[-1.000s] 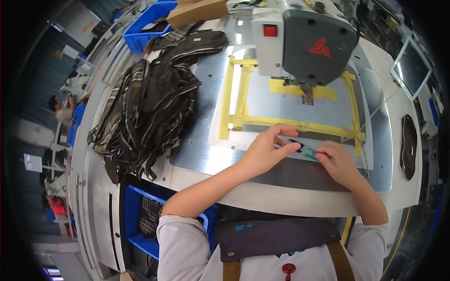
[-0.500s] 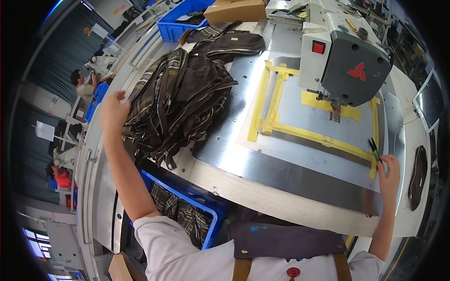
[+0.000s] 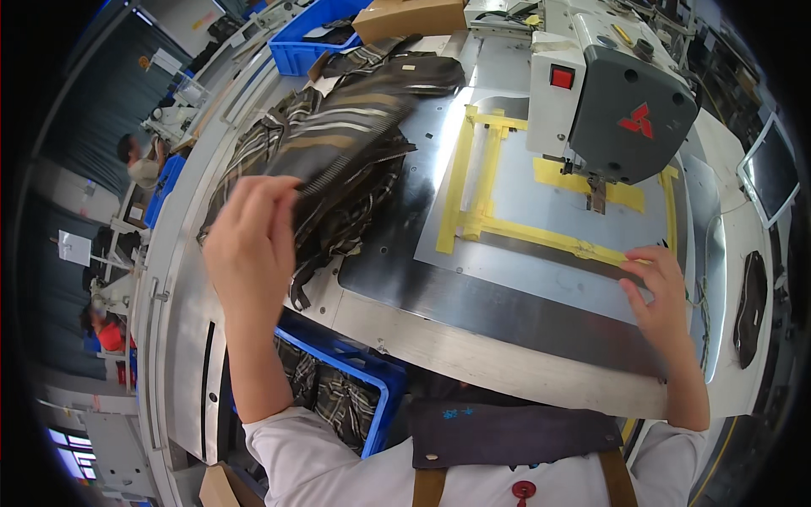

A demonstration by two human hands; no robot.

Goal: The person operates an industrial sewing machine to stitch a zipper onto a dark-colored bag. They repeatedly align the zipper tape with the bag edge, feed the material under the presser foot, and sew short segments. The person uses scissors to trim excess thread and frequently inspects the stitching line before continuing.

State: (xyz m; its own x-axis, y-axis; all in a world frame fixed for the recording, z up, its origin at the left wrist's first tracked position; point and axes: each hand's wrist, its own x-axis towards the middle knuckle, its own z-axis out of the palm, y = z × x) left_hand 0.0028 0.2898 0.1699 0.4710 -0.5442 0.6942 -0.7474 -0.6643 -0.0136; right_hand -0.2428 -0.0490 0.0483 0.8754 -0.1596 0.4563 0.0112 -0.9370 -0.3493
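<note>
While the left hand pinches a dark striped fabric piece lifted off the plaid pile left of the sewing machine, the right hand lies open-fingered, holding nothing, on the metal plate below it.

The fabric piece in the left hand is dark brown with tan stripes, and the heap of fabric pieces under it shows the same brown-and-cream plaid. The sewing machine is off-white with a dark grey head, a red button and a red emblem, above a silver metal plate framed by yellow tape. The crate below the table edge is bright blue, and the apron is dark navy with tan straps.
</note>
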